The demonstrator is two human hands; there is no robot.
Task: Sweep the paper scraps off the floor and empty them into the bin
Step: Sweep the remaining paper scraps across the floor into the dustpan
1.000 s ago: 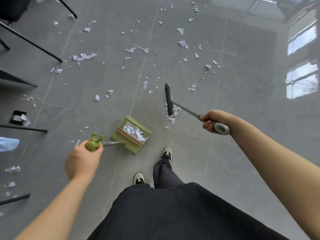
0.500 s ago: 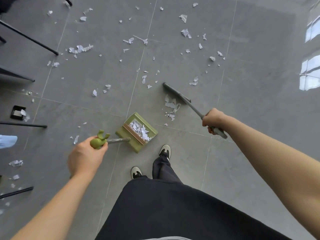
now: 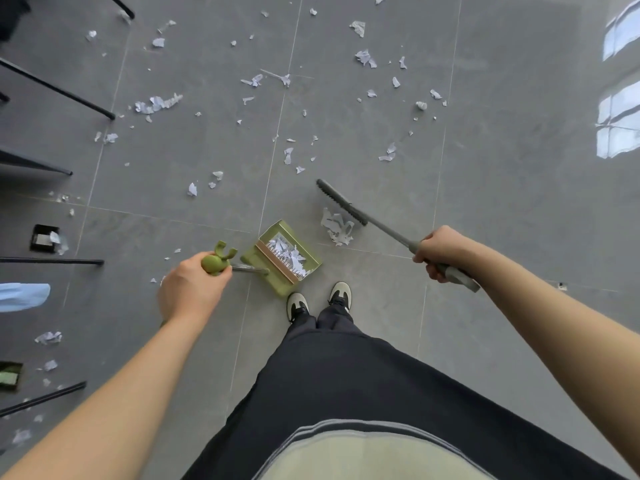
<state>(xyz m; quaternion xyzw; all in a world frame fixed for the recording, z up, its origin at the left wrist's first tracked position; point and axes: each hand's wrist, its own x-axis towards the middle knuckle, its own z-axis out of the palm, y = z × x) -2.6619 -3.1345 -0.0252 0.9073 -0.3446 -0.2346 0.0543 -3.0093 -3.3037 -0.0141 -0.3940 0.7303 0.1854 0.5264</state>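
Observation:
My left hand (image 3: 188, 289) grips the green knob of a long-handled green dustpan (image 3: 282, 263), which stands on the grey tile floor just ahead of my shoes and holds white paper scraps. My right hand (image 3: 440, 252) holds the grey handle of a broom; its dark brush head (image 3: 341, 201) rests on the floor right of the dustpan. A small pile of scraps (image 3: 336, 227) lies between the brush and the pan's mouth. Several more paper scraps (image 3: 157, 103) are scattered across the floor farther ahead. No bin is in view.
Black furniture legs (image 3: 55, 88) slant in along the left edge, with another leg (image 3: 52, 261) lower down. A square floor socket box (image 3: 44, 238) sits at left. A light blue object (image 3: 22, 296) pokes in from the left. My two shoes (image 3: 341, 294) stand behind the pan.
The broom head swung from upright to a diagonal and dragged a pile of scraps down toward the dustpan. My feet have come together. The dustpan stays in place.

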